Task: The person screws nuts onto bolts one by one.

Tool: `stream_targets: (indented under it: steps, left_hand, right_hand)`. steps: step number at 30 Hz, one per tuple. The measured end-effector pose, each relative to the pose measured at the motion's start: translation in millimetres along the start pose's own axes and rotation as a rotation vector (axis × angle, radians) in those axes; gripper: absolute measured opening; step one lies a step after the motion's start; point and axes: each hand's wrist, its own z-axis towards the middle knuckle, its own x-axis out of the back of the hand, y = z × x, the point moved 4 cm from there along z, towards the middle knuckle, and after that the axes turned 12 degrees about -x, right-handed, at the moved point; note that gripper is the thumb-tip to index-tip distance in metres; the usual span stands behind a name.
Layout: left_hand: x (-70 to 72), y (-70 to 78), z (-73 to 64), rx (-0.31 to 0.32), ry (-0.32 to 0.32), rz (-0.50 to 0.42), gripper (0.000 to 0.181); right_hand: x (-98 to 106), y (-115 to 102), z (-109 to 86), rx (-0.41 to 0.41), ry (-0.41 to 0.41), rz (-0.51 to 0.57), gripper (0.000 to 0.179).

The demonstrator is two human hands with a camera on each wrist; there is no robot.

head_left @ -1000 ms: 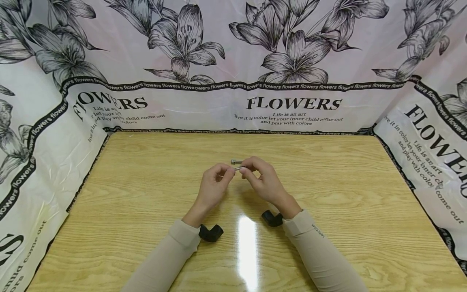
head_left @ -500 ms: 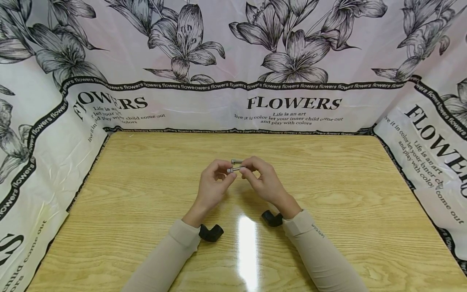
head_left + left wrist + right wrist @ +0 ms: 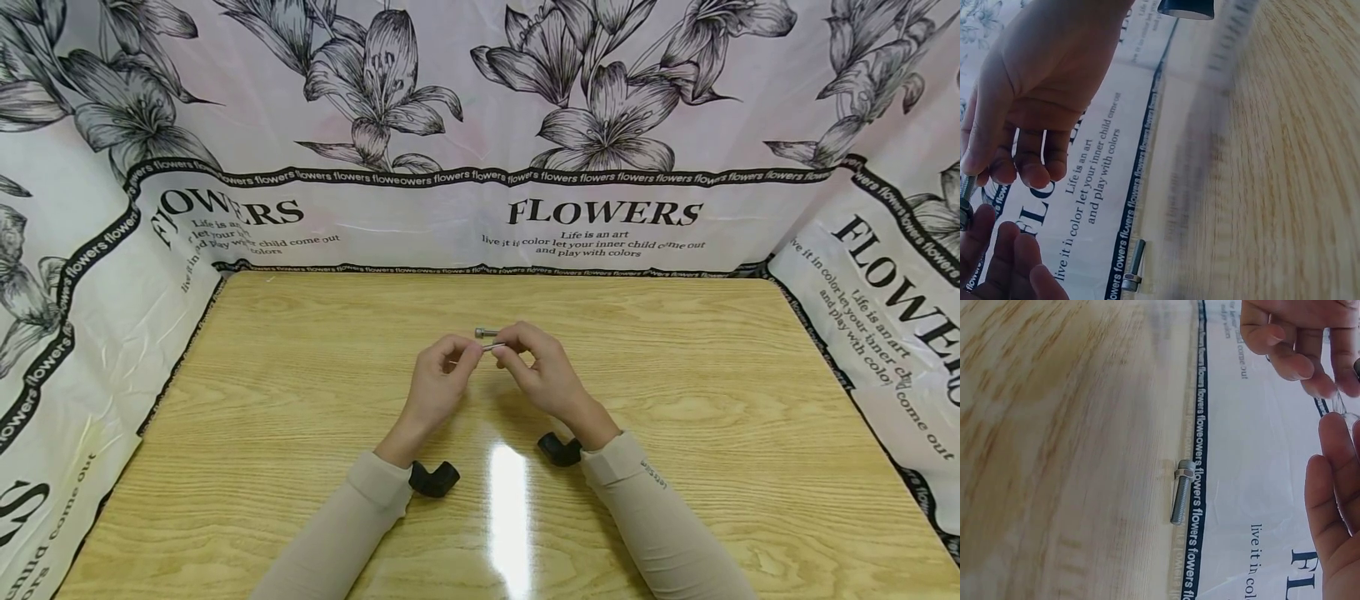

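Observation:
Between both hands is a metal bolt, its shaft lying nearly level over the table. My left hand pinches the head end, which thumb and forefinger cover in the head view. At the other end, my right hand pinches the threaded shaft. The left wrist view shows the held bolt's head end at the picture's edge, with my left fingers against it. A second bolt lies on the table just beyond the hands, a nut up near its head. My right hand partly hides it in the head view.
A black angled piece shows by the left wrist and a similar black piece by the right; whether they touch the table I cannot tell. A printed flower cloth walls the wooden table at the back and sides.
Half a second ago my left finger and thumb were spread, baring the bolt's head; now they pinch it again, as one second ago. My right hand stays on the shaft.

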Motion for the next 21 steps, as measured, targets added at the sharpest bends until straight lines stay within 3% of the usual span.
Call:
stream_targets:
  steps: [3,11,21]
  left_hand:
    - [0.0,-1.7,0.4,0.008,-0.013,-0.024,0.015]
    - [0.1,4.8,0.4,-0.151,-0.003,-0.041,0.016]
    - [0.3,5.6,0.9,-0.074,0.008,0.005,0.013]
  right_hand:
    - [0.1,0.4,0.1,-0.009,-0.002,-0.004,0.005]
    - [0.6,0.2,0.9,-0.014,-0.002,-0.015,0.006]
    - [-0.1,0.6,0.9,0.014,0.004,-0.013,0.007]
